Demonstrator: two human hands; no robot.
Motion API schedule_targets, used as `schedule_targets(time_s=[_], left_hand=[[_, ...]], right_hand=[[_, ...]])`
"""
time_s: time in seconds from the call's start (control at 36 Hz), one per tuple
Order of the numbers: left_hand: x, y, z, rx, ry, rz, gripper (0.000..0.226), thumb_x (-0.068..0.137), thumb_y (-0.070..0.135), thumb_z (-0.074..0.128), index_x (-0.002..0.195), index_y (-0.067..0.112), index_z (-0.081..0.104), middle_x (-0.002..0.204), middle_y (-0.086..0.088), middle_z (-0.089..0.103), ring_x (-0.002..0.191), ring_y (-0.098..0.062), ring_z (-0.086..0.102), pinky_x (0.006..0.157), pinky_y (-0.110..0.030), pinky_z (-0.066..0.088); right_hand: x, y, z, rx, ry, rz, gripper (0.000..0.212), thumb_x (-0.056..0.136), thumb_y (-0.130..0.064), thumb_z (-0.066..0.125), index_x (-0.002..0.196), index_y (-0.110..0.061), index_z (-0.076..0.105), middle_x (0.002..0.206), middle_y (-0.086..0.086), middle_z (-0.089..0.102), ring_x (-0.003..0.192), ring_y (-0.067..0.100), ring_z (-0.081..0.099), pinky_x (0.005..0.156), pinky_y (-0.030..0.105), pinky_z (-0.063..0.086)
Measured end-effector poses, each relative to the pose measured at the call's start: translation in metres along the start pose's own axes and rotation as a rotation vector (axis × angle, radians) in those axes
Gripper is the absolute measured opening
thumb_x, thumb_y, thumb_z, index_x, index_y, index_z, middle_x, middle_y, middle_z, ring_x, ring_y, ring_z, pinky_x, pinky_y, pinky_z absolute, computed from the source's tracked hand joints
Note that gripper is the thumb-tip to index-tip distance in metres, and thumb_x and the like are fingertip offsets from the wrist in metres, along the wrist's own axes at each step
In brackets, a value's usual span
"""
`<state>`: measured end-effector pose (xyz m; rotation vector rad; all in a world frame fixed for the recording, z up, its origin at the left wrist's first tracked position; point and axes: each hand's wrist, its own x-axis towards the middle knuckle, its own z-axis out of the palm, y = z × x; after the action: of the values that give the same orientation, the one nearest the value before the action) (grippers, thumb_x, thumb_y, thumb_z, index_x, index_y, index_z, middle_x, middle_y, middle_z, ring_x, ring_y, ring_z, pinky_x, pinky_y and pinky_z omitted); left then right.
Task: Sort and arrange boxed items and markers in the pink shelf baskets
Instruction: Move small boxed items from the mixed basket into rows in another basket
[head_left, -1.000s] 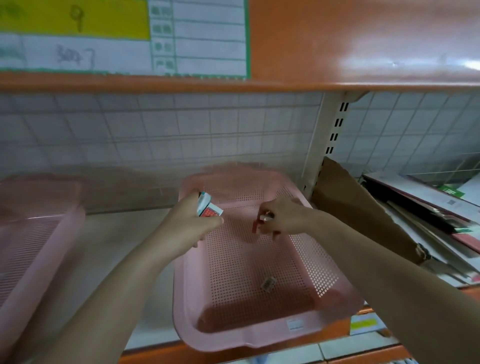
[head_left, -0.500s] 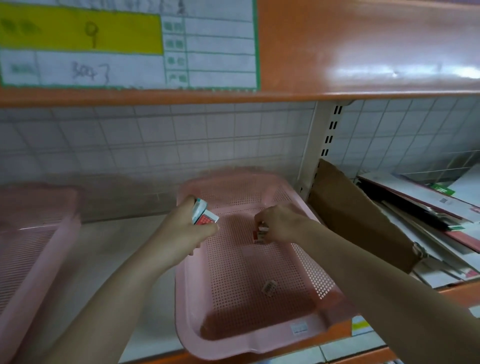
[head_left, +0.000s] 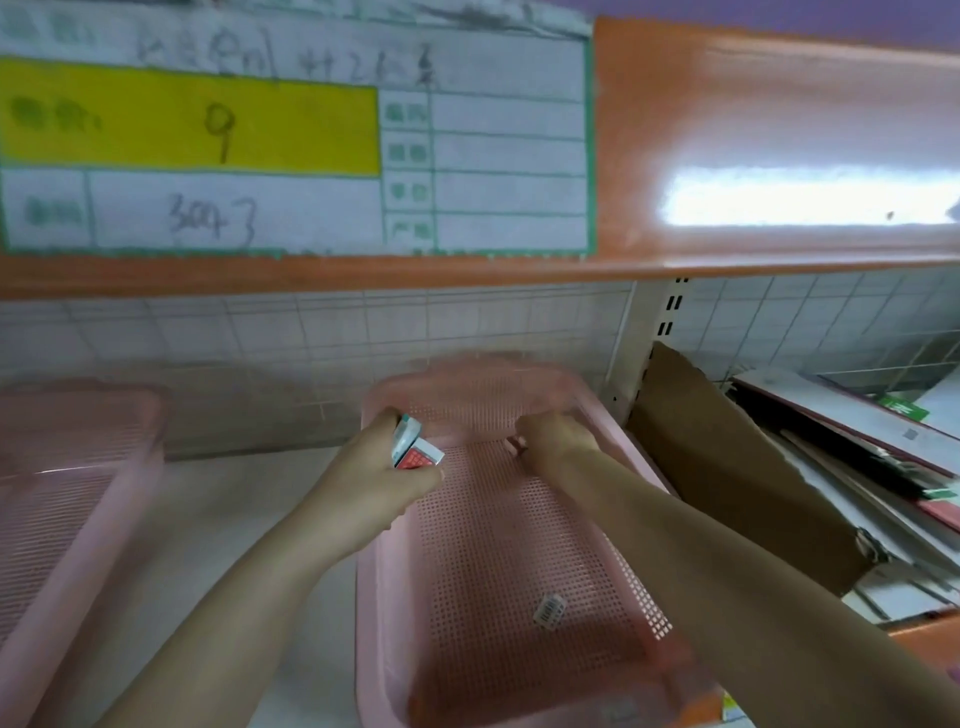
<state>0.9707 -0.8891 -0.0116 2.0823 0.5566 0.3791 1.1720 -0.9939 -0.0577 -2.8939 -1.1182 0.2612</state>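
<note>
Small boxed items (head_left: 415, 451), red-and-white with a teal edge, are clutched in the left hand (head_left: 374, 486), fingers and thumb curled round them. They sit just above the left rim of the middle pink basket (head_left: 384, 597), toward its far end. How many boxes are in the grip cannot be told; at least two edges show.

Right hand (head_left: 558, 441) is down inside the same basket near the far wall, fingers curled, knuckles up. A small pink-red bit shows at its fingertips, too blurred to say whether it is a held item or not, so its grip cannot be told.

The basket is perforated plastic, long side running away from the camera, on the pale shelf board (head_left: 218, 525). On its mesh floor toward the near right lies one small barcode sticker or tag (head_left: 549, 609), well apart from both hands. Front lip carries a faint label, unreadable.

A second pink basket (head_left: 67, 499) is at far left, partly out of frame, apart from the middle one with bare shelf between.

Behind the baskets: white wire-grid back panel (head_left: 311, 332) and a slotted upright post (head_left: 649, 332). Right of the post, a leaning brown cardboard sheet (head_left: 727, 467) just beside the middle basket, with stacked flat packages (head_left: 857, 447) behind it.

Above, an orange shelf edge (head_left: 753, 156) holds a paper label card (head_left: 291, 150) with green border, yellow block with handwritten "9", and "300+3" below it; other print is blurred.
</note>
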Motion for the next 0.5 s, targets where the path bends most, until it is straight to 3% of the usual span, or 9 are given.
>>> schedule_targets(time_s=[0.08, 0.14, 0.19, 0.31, 0.42, 0.5], left_hand=[[0.001, 0.001, 0.000, 0.006, 0.002, 0.005, 0.019, 0.081, 0.010, 0.063, 0.094, 0.007, 0.049, 0.074, -0.004, 0.052, 0.058, -0.014, 0.048, 0.045, -0.024, 0.040], [0.003, 0.002, 0.001, 0.005, 0.003, 0.006, 0.021, 0.081, 0.010, 0.062, 0.096, 0.006, 0.049, 0.074, -0.004, 0.051, 0.059, -0.015, 0.048, 0.045, -0.024, 0.040], [0.003, 0.003, 0.003, 0.002, -0.004, 0.007, 0.018, 0.081, 0.011, 0.062, 0.093, 0.008, 0.049, 0.073, -0.003, 0.052, 0.059, -0.014, 0.048, 0.045, -0.025, 0.040], [0.003, 0.005, 0.005, 0.006, -0.015, 0.026, 0.017, 0.082, 0.014, 0.063, 0.091, 0.015, 0.049, 0.075, -0.002, 0.053, 0.060, -0.014, 0.051, 0.046, -0.026, 0.043], [0.003, 0.006, 0.006, 0.024, -0.023, 0.031, 0.019, 0.083, 0.016, 0.064, 0.091, 0.020, 0.048, 0.080, -0.004, 0.055, 0.062, -0.015, 0.052, 0.047, -0.026, 0.043], [0.002, 0.005, 0.006, 0.028, -0.025, 0.031, 0.020, 0.083, 0.017, 0.064, 0.092, 0.021, 0.048, 0.081, -0.004, 0.055, 0.063, -0.015, 0.052, 0.048, -0.027, 0.044]], right_hand=[[-0.001, 0.006, 0.001, 0.089, 0.084, 0.029, 0.052, 0.093, -0.018, 0.054, 0.140, -0.013, 0.034, 0.132, 0.014, 0.051, 0.106, 0.031, 0.059, 0.079, 0.040, 0.055], [-0.006, 0.008, -0.002, 0.154, 0.097, 0.034, 0.052, 0.094, -0.024, 0.055, 0.138, -0.010, 0.031, 0.113, 0.012, 0.059, 0.090, 0.026, 0.062, 0.063, 0.034, 0.053], [-0.013, 0.009, -0.008, 0.212, 0.082, 0.009, 0.048, 0.093, -0.029, 0.056, 0.131, -0.008, 0.036, 0.096, 0.007, 0.062, 0.080, 0.021, 0.062, 0.057, 0.031, 0.049], [-0.030, 0.012, -0.017, 0.236, -0.009, -0.092, 0.032, 0.092, -0.029, 0.056, 0.117, -0.011, 0.049, 0.096, 0.002, 0.061, 0.079, 0.014, 0.057, 0.067, 0.029, 0.049], [-0.041, 0.018, -0.015, 0.079, -0.097, -0.162, 0.024, 0.096, -0.028, 0.052, 0.107, -0.009, 0.060, 0.103, 0.009, 0.064, 0.090, 0.022, 0.062, 0.082, 0.038, 0.053], [-0.047, 0.020, -0.012, 0.094, -0.092, -0.205, 0.027, 0.096, -0.032, 0.052, 0.098, -0.011, 0.069, 0.097, 0.008, 0.066, 0.088, 0.024, 0.064, 0.080, 0.036, 0.052]])
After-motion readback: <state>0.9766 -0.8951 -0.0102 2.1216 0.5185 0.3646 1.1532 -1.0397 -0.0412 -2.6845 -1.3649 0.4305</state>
